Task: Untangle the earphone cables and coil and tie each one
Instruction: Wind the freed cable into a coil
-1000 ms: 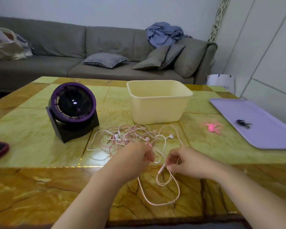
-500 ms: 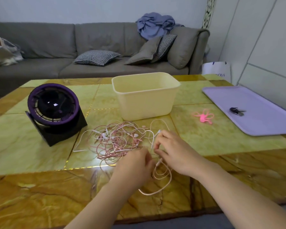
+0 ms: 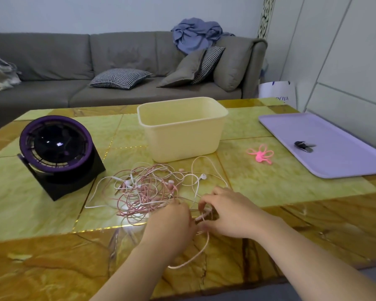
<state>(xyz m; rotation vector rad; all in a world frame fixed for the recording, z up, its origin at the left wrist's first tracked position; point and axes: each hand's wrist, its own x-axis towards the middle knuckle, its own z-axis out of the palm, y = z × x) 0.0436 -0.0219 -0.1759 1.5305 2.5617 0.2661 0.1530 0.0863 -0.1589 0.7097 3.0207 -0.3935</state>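
earphone cables [image 3: 148, 192]: light, limp, snag-prone | pink strand [image 3: 197, 254] pinched by left hand [image 3: 172, 224] and right hand [image 3: 232, 213] | best gripped near plug [image 3: 200, 217]

Purple-black fan [image 3: 57, 153] left on marble table [image 3: 30, 205]; cream tub [image 3: 182, 140] centre; lilac tray [image 3: 334, 161] right; grey sofa [image 3: 74, 61] behind.

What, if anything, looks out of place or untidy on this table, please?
The earphone cables lie in one knotted pink-and-white heap before the cream bin, none coiled; the left hand and right hand hold its near edge. Pink ties lie unused near the purple tray.
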